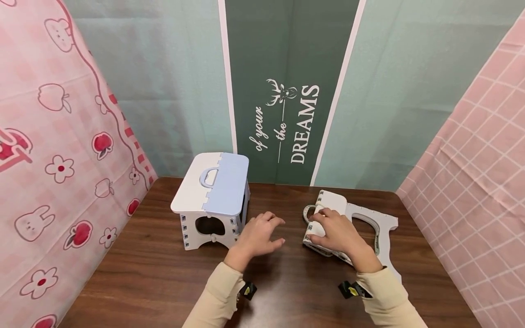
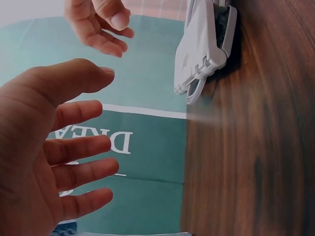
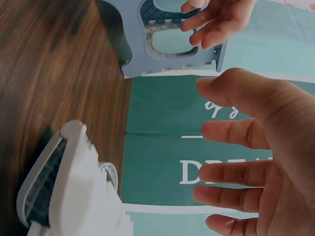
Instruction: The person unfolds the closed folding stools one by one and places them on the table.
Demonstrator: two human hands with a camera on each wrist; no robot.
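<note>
A white and light-blue folding step stool point(image 1: 227, 182) stands unfolded on the left of the table, its handle loop on top. My left hand point(image 1: 258, 237) hovers just right of that stool, fingers spread and holding nothing. On the right a second folding stool, white point(image 1: 334, 200), lies partly folded, with one leg panel point(image 1: 384, 237) spread flat to the right and a handle loop on its left. Above this white stool is my right hand point(image 1: 338, 231). The right wrist view shows its fingers extended, with a gap between them and the white stool point(image 3: 86, 187).
Both stools are on a dark wooden table point(image 1: 283, 282). A green cloth point(image 1: 262, 54) with printed lettering hangs behind it. Pink patterned cloths hang on the left point(image 1: 61, 136) and right point(image 1: 471, 173).
</note>
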